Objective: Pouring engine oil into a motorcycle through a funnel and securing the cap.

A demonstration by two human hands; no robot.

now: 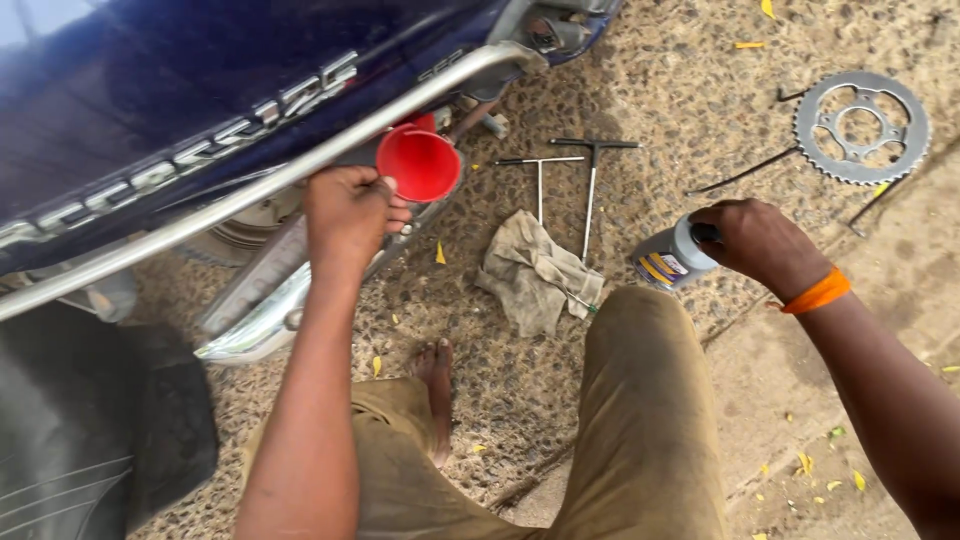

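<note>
Left hand [345, 212]: fingers closed on the rim of a red funnel [418, 162], held under the chrome rail [300, 165] of a dark blue scooter [150, 90]. Ground, centre: grey rag [530, 270], two T-handle wrenches [590, 190] just beyond it. Right hand [760, 245]: wrapped around the neck of a grey oil bottle [670, 258], tilted above the gravel; toothed sprocket [862, 127] lies well apart, far right.

Open-air roadside motorcycle repair spot

A dark blue motorcycle [200, 90] stands on rough pebbled ground [650, 80], where T-handle wrenches [590, 190], a loose toothed sprocket [862, 127], a greasy rag [530, 270] and fallen yellow leaves [805, 462] lie scattered beside it.
</note>
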